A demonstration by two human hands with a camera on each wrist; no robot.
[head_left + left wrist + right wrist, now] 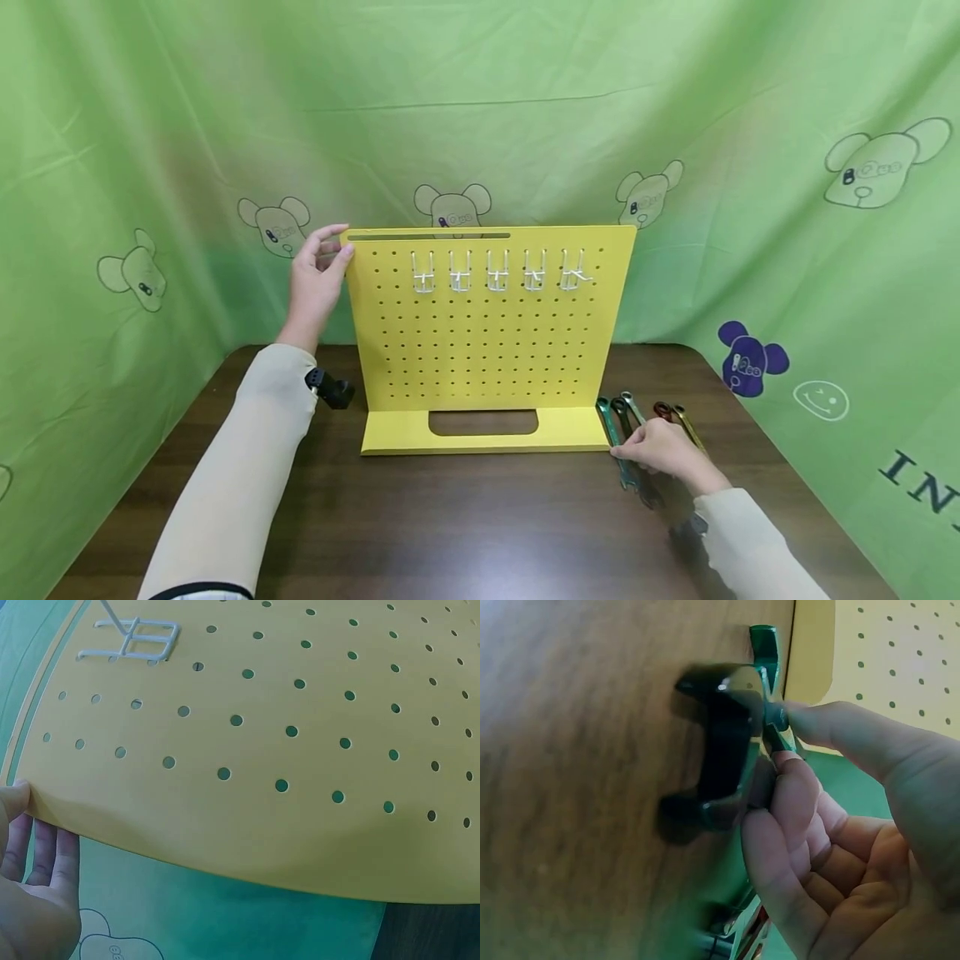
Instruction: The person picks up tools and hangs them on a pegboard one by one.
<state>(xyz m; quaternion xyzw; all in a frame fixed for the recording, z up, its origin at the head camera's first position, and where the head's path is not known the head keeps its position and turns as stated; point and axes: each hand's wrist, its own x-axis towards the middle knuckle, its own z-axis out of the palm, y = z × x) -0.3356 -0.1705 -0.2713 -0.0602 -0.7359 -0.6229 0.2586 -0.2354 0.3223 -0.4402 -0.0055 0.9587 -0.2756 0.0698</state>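
A yellow pegboard stand (487, 358) stands upright on the table. My left hand (315, 279) holds its upper left corner, thumb (13, 799) on the front face and fingers behind. White wire hooks (497, 271) hang in a row near the board's top. Beside the base on the right, my right hand (663, 450) pinches a green wrench (609, 421) between thumb and fingers. A black wrench (724, 742) lies against the same fingers, its open end blurred; whether it is held too is unclear.
A silver wrench (632, 406), a red wrench (663, 410) and a gold wrench (688, 427) lie around the right hand, partly hidden by it. The brown table (465, 525) extends in front of the board. A green printed curtain (360, 125) surrounds the table.
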